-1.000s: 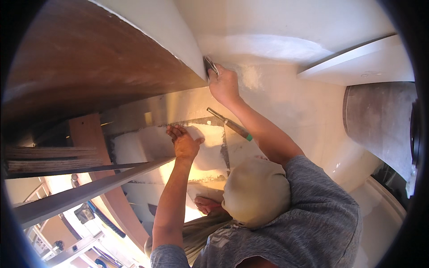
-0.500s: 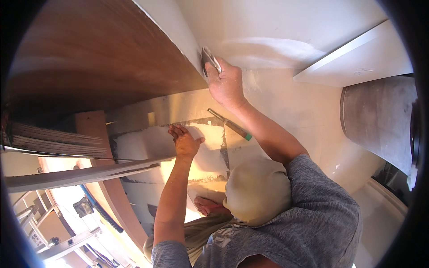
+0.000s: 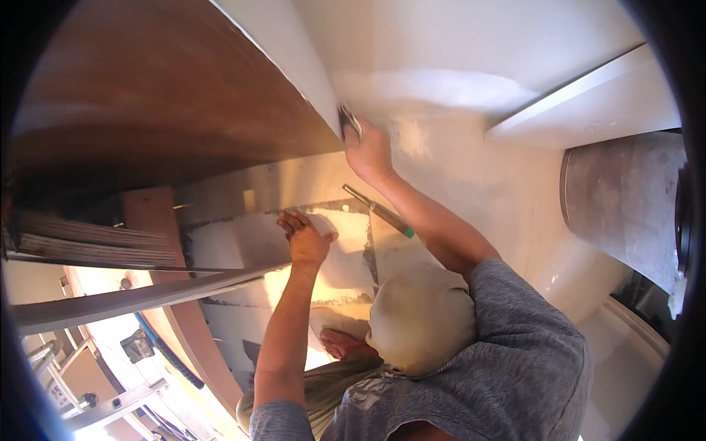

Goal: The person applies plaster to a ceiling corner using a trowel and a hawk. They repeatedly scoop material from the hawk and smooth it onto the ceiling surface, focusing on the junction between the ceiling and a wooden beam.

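My right hand [image 3: 370,153] is closed around a thin dark-faced piece of what looks like folded sandpaper [image 3: 348,117]. It presses this into the corner where the pale wall [image 3: 434,44] meets the edge of the brown panel [image 3: 184,81]. My left hand [image 3: 307,241] rests with fingers stretched out on a whitish rectangular patch [image 3: 243,235] that has a rough grey border. Between the two hands lies a slim tool [image 3: 382,212] with a metal end, a dark handle and a green tip. Its exact kind is unclear.
A pale-trousered knee [image 3: 423,316] and a bare foot [image 3: 342,343] are close below my hands. On the right are a white shelf-like board [image 3: 588,95] and a grey rounded container [image 3: 618,198]. A long strip [image 3: 147,298], a wooden board [image 3: 184,323] and a metal ladder [image 3: 121,403] stand left.
My right hand has shifted slightly down the corner with the sandpaper, now showing less of it. My left hand stays in about the same place.
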### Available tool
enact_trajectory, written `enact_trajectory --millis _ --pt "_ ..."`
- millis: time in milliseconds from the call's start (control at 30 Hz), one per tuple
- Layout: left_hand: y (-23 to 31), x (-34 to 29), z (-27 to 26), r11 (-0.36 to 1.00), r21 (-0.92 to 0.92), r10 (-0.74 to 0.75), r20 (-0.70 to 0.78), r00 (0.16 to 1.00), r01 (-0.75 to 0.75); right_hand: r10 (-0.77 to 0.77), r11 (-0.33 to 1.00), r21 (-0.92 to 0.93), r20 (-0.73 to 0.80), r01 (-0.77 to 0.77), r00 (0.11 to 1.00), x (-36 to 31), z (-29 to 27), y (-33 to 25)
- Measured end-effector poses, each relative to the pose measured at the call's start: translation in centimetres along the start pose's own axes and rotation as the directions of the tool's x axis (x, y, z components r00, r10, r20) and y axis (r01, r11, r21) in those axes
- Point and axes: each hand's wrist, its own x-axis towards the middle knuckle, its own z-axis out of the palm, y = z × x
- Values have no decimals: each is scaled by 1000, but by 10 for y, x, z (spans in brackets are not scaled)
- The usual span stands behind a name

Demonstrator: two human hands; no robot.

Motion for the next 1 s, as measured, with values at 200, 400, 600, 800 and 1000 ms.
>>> enact_trajectory --millis 200,400,600,800,1000 --pt "6 -5 -15 998 -55 -13 76 997 17 53 997 65 -41 -51 998 -11 -10 -16" --pt "13 -6 -6 997 -75 20 83 996 -14 -59 992 -112 -30 55 998 -7 16 68" --pt "-9 -1 -1 997 -81 14 -8 1000 -14 81 992 91 26 -83 996 -17 -19 -27" --pt "14 -7 -9 1000 -14 -7 92 996 8 133 989 -72 59 -129 989 -10 3 40" --pt "18 -3 -5 996 -94 8 59 998 -3 -3 982 -186 2 3 1000 -4 5 57"
